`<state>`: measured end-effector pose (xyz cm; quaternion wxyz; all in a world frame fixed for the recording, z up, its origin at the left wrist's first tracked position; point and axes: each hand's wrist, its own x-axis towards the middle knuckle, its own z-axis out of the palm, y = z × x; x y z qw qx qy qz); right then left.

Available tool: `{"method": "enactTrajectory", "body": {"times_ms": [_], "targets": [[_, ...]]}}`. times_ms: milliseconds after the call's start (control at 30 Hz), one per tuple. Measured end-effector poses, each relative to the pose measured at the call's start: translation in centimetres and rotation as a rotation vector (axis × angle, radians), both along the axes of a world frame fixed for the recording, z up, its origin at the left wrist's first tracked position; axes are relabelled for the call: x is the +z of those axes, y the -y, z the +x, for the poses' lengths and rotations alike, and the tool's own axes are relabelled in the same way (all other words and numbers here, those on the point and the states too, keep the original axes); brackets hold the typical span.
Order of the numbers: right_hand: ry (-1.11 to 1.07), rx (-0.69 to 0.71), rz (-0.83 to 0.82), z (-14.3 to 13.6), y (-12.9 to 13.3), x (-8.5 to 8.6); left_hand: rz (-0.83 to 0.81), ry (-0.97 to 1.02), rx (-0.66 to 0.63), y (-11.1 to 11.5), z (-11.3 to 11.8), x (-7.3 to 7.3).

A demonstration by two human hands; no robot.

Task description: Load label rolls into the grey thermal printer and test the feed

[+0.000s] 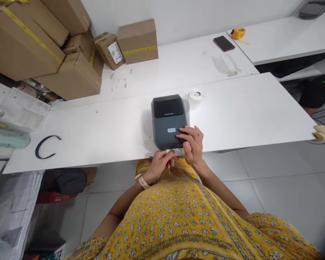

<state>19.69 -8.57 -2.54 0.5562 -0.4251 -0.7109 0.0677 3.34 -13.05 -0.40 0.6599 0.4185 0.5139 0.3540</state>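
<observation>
A dark grey label printer [165,135] with a black window and a light button stands near the front edge of the white table. White label paper [173,151] sticks out at its front. My left hand [164,159] pinches the end of this paper, thumb on top. My right hand [191,144] rests on the printer's right front part, fingers stretched out beside the button and holding nothing. Behind the printer, to the right, a roll of white labels [195,100] stands on the table, with a strip running along the printer's right side.
Cardboard boxes [138,41] are stacked at the back left. A black headband [40,147] lies on the table at the left. A phone [224,43] and a yellow tape measure [238,33] lie at the back right. Brown tape [323,133] covers the table's right corner.
</observation>
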Motion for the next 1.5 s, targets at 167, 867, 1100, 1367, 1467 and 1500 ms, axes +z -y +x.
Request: {"method": "enactTrajectory", "body": {"times_ms": [167, 867, 1100, 1367, 1467, 1500], "targets": [[0.192, -0.079, -0.046, -0.4, -0.9, 1.4, 0.134, -0.131, -0.069, 0.7, -2.2, 0.5], [-0.03, 0.073, -0.158, 1.5, -1.6, 2.8, 0.809, -0.419, 0.401, -1.5, -2.9, -0.2], [-0.071, 0.19, 0.081, 0.6, -10.6, 7.7, 0.703, -0.433, 0.441, -3.9, -2.9, -1.1], [-0.092, 0.114, -0.018, 0.0, -21.1, 12.1, 0.569, -0.418, 0.468, -7.5, -3.3, -1.9], [-0.02, 0.178, -0.055, 0.4, -23.3, 12.5, 0.477, -0.419, 0.419, -9.9, -3.6, -1.5], [0.005, 0.188, -0.073, 0.6, -23.3, 12.6, 0.442, -0.42, 0.386, -10.7, -3.7, -1.2]]}}
